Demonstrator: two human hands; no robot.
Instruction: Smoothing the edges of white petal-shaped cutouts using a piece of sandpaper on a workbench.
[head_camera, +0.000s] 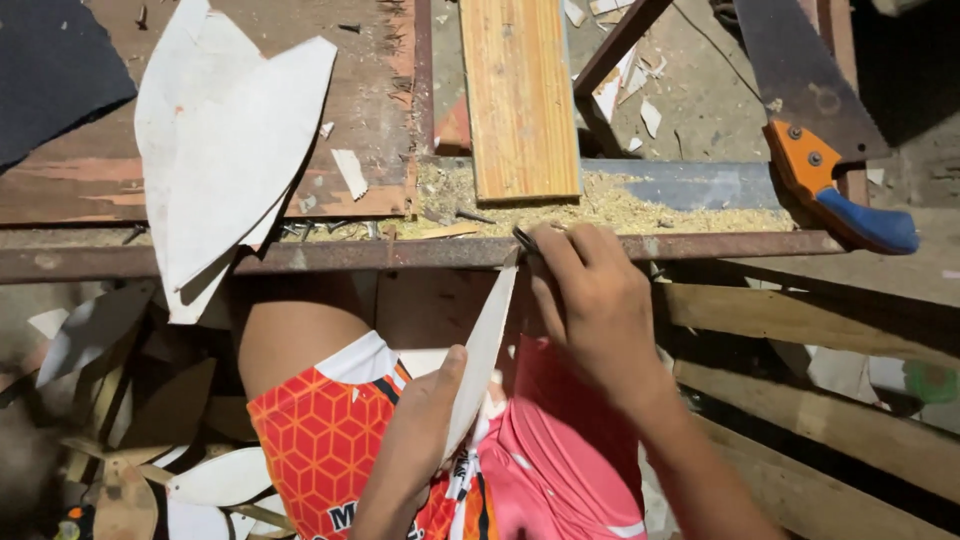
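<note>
Gripping a white curved offcut (482, 345) near its lower end, the left hand (420, 430) is propping it upright so its tip is touching the rusty table edge (300, 258). Right hand (590, 300) is pinching a small dark tool (524, 238), too small to identify, just at that tip. Doing this well probably means keeping the offcut pressed firmly against the table edge and the left thumb well below the tip. Beyond the edge, sawdust (620, 205), a wooden plank (520, 95) and a handsaw (820, 130) are lying, with more white offcuts (225, 150) farther along it.
</note>
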